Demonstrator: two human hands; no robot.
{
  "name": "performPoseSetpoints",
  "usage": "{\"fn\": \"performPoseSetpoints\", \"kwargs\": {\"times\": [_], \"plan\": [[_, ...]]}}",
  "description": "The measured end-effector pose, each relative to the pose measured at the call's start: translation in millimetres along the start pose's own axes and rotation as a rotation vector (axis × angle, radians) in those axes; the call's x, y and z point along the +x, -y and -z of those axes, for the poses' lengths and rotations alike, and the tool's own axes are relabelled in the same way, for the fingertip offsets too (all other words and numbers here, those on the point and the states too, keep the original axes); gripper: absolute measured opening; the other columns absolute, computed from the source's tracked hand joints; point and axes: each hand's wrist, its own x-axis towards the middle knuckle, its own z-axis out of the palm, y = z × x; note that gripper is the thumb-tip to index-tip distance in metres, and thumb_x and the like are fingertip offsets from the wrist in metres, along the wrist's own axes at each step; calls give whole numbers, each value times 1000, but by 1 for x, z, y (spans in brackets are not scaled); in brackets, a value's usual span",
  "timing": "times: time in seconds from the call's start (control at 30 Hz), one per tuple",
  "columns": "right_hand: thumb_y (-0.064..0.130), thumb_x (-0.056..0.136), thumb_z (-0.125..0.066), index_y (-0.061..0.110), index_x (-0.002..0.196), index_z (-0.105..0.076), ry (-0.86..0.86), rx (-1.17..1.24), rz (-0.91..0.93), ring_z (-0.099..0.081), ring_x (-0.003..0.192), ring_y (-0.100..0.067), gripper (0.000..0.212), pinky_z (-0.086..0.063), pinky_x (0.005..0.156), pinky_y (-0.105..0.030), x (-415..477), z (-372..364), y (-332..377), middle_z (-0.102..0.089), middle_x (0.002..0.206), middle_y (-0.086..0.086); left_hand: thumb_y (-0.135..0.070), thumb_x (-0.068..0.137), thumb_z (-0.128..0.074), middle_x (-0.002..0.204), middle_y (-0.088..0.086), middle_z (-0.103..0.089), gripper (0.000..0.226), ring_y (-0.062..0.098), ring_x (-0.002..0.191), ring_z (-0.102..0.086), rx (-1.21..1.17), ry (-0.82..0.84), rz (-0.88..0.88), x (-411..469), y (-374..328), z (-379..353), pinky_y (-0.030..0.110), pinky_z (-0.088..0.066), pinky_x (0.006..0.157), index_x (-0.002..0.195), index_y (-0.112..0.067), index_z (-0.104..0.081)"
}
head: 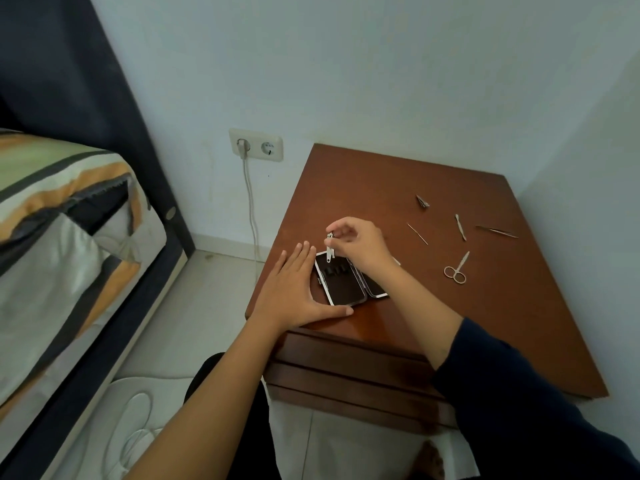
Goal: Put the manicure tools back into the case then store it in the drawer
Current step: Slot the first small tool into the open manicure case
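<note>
An open black manicure case with a silver rim lies near the front left corner of the brown nightstand. My left hand rests flat against the case's left side, thumb along its front edge. My right hand pinches a silver nail clipper held upright over the case's far left end. Loose tools lie to the right: small scissors, a thin pick, a cuticle pusher, tweezers and a small folded tool.
The nightstand's drawer fronts are shut below the top. A bed with a striped cover stands at the left. A wall socket with a cable plugged in is behind the gap. White floor lies between bed and nightstand.
</note>
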Motion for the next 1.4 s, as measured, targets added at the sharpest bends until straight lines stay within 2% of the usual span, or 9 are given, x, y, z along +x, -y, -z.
{"fn": "performPoseSetpoints", "kwargs": {"times": [0.17,0.4,0.6,0.7,0.8,0.9,1.03,1.2,1.4], "plan": [[4,74,-75,11,85,-68,36,1,-13,-59,77,-17,15,-61,69,-28,5,-1,-6,-61,81,-8,-92,50,-45,159,-1,-7,129,7,144,2,-40,-16,8,0,1,0,32,4,118,150,-17,-13],[3,72,-76,13,82,-68,100,39,-63,-63,74,-17,16,-58,63,-19,6,1,-8,-65,83,-12,-89,52,-51,159,-2,-8,126,5,144,0,-56,-17,4,1,1,1,29,5,117,150,-18,-14],[20,70,-80,20,86,-73,181,-152,-24,-64,77,-8,18,-52,79,-26,10,8,-1,-69,77,5,-90,50,-50,159,-2,-9,128,6,144,-1,-71,-17,8,2,2,1,29,3,117,150,-19,-14],[16,72,-79,14,93,-73,257,-165,-48,-65,80,-11,22,-55,85,-28,12,9,4,-71,84,-5,-92,49,-48,159,-3,-8,129,7,144,-1,-73,-16,14,2,2,0,29,2,117,150,-20,-13],[6,74,-75,6,95,-72,283,-143,-74,-66,81,-18,22,-59,80,-34,11,8,9,-69,89,-14,-93,48,-46,159,-3,-8,129,7,144,-1,-72,-14,19,2,2,0,30,1,117,150,-21,-12],[7,75,-73,9,93,-73,238,-199,-56,-66,75,-17,18,-60,72,-29,8,4,11,-69,82,-8,-92,49,-46,159,-3,-9,129,8,144,-2,-75,-18,19,3,2,0,31,0,118,150,-20,-12],[16,69,-79,11,87,-73,137,-209,-73,-66,67,-18,20,-61,70,-33,2,0,10,-68,76,-4,-91,50,-48,158,-2,-10,127,9,145,-3,-77,-22,19,2,2,1,31,-1,118,150,-20,-14],[15,66,-82,11,87,-72,7,-198,-100,-70,79,-24,23,-59,79,-38,-4,-4,8,-72,86,-11,-90,50,-50,158,-2,-11,127,8,144,-4,-73,-24,19,2,1,0,28,0,116,150,-18,-17],[12,69,-81,8,92,-73,-66,-193,-67,-70,78,-26,25,-57,83,-41,-10,-10,5,-72,87,-15,-89,51,-52,158,-1,-11,126,9,144,-5,-81,-26,20,2,1,1,29,-1,116,149,-18,-18]]}}
